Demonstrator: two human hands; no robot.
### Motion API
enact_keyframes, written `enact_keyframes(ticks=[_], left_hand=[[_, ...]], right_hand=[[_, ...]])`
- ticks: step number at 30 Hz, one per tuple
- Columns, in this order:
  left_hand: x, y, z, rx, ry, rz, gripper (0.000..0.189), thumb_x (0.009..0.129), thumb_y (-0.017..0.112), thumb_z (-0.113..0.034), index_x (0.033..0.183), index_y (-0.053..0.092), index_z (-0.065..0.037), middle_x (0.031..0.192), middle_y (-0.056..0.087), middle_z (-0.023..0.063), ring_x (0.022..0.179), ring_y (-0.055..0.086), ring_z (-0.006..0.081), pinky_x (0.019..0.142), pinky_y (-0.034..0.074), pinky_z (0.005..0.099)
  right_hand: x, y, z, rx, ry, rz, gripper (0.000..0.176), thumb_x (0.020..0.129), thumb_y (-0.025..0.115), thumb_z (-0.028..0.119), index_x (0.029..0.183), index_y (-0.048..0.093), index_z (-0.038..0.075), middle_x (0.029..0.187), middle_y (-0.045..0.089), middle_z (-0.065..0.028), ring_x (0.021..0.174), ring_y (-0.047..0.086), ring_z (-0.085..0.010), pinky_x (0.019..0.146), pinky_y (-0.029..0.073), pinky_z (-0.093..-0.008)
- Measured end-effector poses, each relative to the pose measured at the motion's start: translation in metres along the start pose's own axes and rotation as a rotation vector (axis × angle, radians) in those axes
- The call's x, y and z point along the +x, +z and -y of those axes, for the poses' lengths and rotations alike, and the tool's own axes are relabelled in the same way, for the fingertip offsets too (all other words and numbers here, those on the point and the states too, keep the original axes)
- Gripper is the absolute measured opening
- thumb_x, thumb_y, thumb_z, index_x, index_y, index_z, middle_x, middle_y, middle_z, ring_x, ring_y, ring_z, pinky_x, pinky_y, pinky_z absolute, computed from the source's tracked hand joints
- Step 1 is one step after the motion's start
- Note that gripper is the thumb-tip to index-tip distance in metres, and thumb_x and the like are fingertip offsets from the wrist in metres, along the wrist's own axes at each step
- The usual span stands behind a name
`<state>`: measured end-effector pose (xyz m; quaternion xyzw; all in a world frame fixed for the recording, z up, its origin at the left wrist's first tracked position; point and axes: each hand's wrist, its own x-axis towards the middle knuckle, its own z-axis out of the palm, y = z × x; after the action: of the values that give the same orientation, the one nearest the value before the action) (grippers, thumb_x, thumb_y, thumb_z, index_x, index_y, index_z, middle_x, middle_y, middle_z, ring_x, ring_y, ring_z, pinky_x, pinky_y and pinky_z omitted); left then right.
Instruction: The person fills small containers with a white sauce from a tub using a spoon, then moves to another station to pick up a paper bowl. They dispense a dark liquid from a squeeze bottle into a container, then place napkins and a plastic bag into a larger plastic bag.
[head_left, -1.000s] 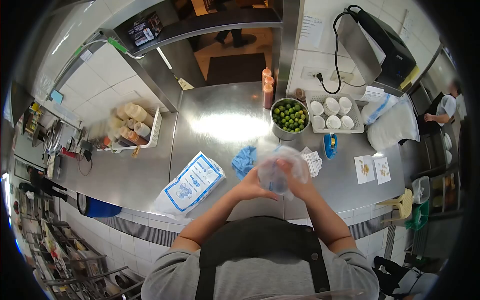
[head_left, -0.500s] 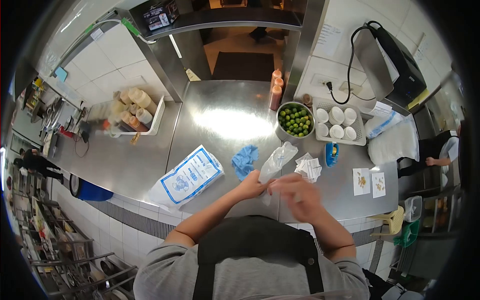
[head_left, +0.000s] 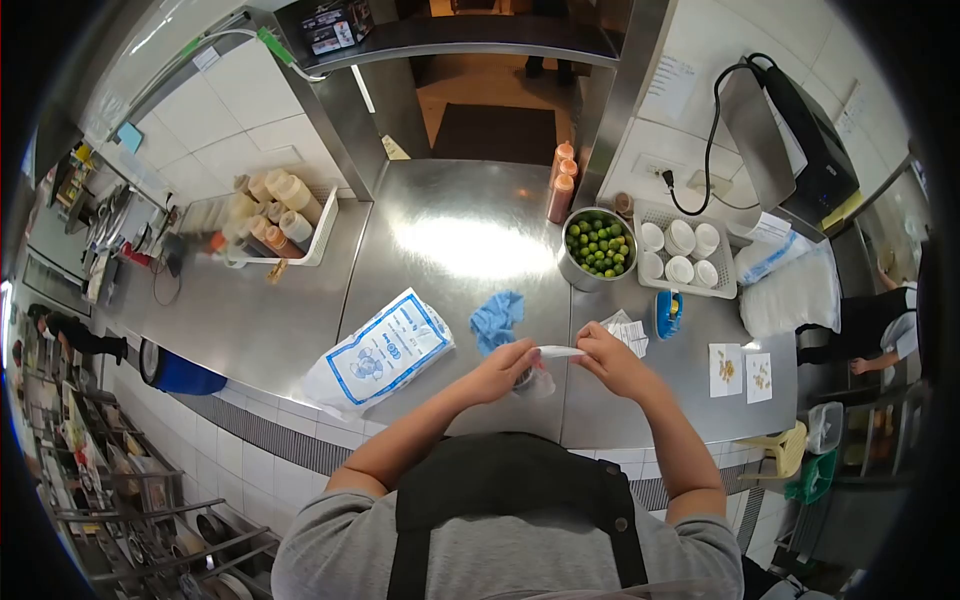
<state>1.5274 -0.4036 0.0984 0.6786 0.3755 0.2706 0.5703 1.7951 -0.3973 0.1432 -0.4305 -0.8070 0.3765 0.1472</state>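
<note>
Head view: the left hand [head_left: 508, 366] is pinched shut on the small clear plastic bag [head_left: 540, 382], just above the near edge of the steel counter [head_left: 450, 250]. The right hand [head_left: 612, 360] grips the bag's neck, stretched flat between them. Judgement: tension should be even, clear of the blue cloth [head_left: 497, 318] and paper slips [head_left: 630, 332].

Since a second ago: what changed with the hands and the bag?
The clear plastic bag, puffed up between both hands a second ago, is now down low, its neck drawn sideways into a thin strip between the left hand and right hand. Both hold it. The blue-printed sack, blue cloth and bowl of limes lie as before.
</note>
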Motion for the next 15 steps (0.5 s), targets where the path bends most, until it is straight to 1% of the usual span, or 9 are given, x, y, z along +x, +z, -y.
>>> enact_keyframes(ticks=[2,3,5,8,11,12,14,15], left_hand=[[0.003,-0.002,0.007,-0.038,-0.059,-0.046,0.031,0.111,0.044,-0.023,0.102,0.064,-0.001,0.089,0.065,0.0063,0.086,0.058,0.0141,0.083,0.047,0.0319],[0.006,0.003,0.010,-0.062,-0.035,-0.060,0.030,0.111,0.045,-0.023,0.101,0.063,-0.001,0.088,0.065,0.0058,0.085,0.057,0.0134,0.082,0.046,0.0311],[0.010,0.020,0.010,-0.111,0.009,-0.085,0.030,0.110,0.047,-0.023,0.098,0.062,0.000,0.086,0.064,0.0049,0.082,0.056,0.0121,0.080,0.046,0.0296],[0.011,0.018,-0.013,-0.076,0.049,-0.151,0.029,0.109,0.049,-0.021,0.094,0.061,0.000,0.083,0.064,0.0039,0.079,0.057,0.0122,0.077,0.046,0.0289],[0.019,0.012,-0.002,-0.089,0.171,-0.353,0.023,0.106,0.051,-0.016,0.093,0.062,-0.001,0.077,0.061,0.0099,0.070,0.057,0.0177,0.067,0.046,0.0335],[0.017,0.011,0.001,-0.049,0.131,-0.331,0.023,0.106,0.051,-0.016,0.093,0.062,-0.001,0.077,0.061,0.0102,0.070,0.058,0.0186,0.067,0.046,0.0340],[0.007,0.009,-0.015,0.034,0.046,-0.284,0.024,0.107,0.050,-0.016,0.093,0.061,-0.001,0.077,0.061,0.0107,0.070,0.058,0.0205,0.067,0.046,0.0351],[0.005,0.012,-0.017,0.021,0.042,-0.268,0.024,0.107,0.050,-0.016,0.093,0.062,-0.001,0.078,0.062,0.0095,0.072,0.058,0.0180,0.069,0.046,0.0334]], right_hand=[[0.000,0.003,-0.001,0.230,-0.240,-0.147,0.024,0.101,0.062,0.028,0.105,0.064,0.005,0.126,0.059,-0.0105,0.110,0.060,-0.0250,0.093,0.048,-0.0339],[-0.001,0.003,-0.002,0.421,-0.227,-0.138,0.024,0.102,0.062,0.028,0.103,0.064,0.004,0.126,0.059,-0.0101,0.112,0.058,-0.0242,0.096,0.046,-0.0340],[0.001,0.004,0.020,0.808,-0.190,-0.119,0.026,0.102,0.061,0.028,0.100,0.065,0.002,0.126,0.058,-0.0092,0.117,0.054,-0.0225,0.101,0.043,-0.0343],[0.017,0.028,0.019,0.743,0.093,-0.359,0.028,0.099,0.064,0.027,0.091,0.066,0.001,0.125,0.057,-0.0108,0.119,0.052,-0.0236,0.101,0.043,-0.0364],[0.012,0.047,0.015,0.120,0.165,-0.369,0.022,0.098,0.064,0.022,0.100,0.070,0.000,0.126,0.057,-0.0090,0.120,0.051,-0.0213,0.101,0.043,-0.0344],[0.005,0.050,0.016,0.147,0.061,-0.357,0.028,0.097,0.065,0.019,0.118,0.068,0.001,0.122,0.057,-0.0090,0.115,0.052,-0.0222,0.100,0.042,-0.0343],[0.003,0.040,0.044,0.533,-0.101,-0.379,0.031,0.097,0.065,0.019,0.123,0.066,0.001,0.118,0.057,-0.0101,0.113,0.052,-0.0243,0.098,0.042,-0.0351],[0.004,0.040,0.047,0.652,-0.117,-0.393,0.032,0.097,0.065,0.019,0.124,0.065,0.002,0.117,0.057,-0.0108,0.112,0.053,-0.0255,0.097,0.043,-0.0355]])
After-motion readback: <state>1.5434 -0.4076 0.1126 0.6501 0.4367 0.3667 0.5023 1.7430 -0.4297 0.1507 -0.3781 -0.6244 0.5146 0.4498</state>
